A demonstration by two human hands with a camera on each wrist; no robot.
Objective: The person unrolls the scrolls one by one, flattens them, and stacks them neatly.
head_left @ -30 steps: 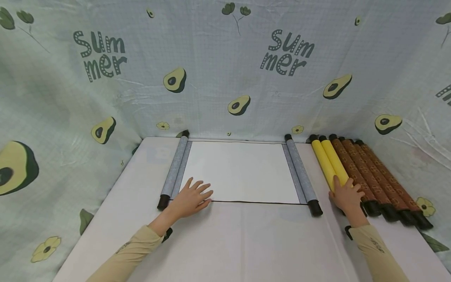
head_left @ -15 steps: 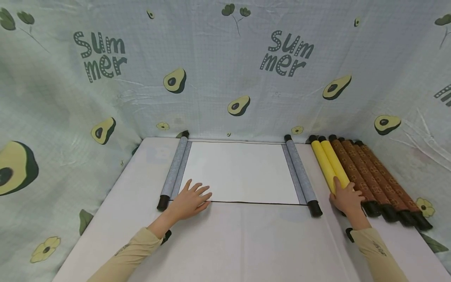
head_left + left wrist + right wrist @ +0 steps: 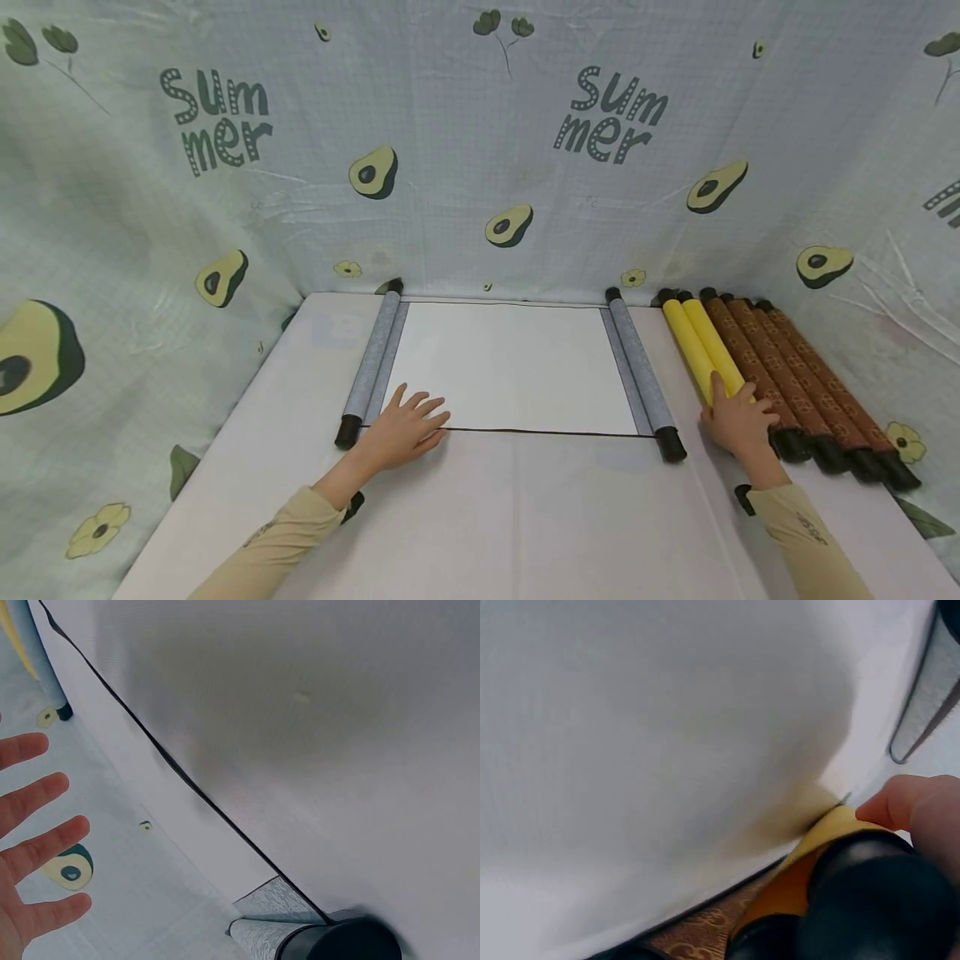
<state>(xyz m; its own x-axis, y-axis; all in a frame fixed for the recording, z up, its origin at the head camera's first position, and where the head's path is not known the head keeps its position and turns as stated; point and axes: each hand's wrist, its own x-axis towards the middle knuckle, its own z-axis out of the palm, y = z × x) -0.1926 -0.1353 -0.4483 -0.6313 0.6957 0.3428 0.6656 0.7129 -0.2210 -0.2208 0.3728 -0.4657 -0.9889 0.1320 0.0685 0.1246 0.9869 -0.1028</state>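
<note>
An unrolled scroll with a white sheet (image 3: 510, 367) lies flat on the table, a grey roller (image 3: 372, 354) with black ends at its left and another grey roller (image 3: 642, 367) at its right. My left hand (image 3: 401, 433) is at the sheet's front left corner, fingers spread, holding nothing; the left wrist view shows its fingers (image 3: 52, 840) apart. At the right, my right hand (image 3: 741, 423) grips the near end of a yellow scroll (image 3: 692, 342) rolled onto two rods. In the right wrist view the thumb (image 3: 915, 804) presses its yellow wrap (image 3: 832, 829); the other fingers are hidden there.
Several brown patterned scroll rolls (image 3: 780, 367) with black ends lie side by side right of the yellow one. The white tabletop (image 3: 517, 517) reaches toward me. A cloth (image 3: 450, 125) printed with avocados hangs behind and at both sides.
</note>
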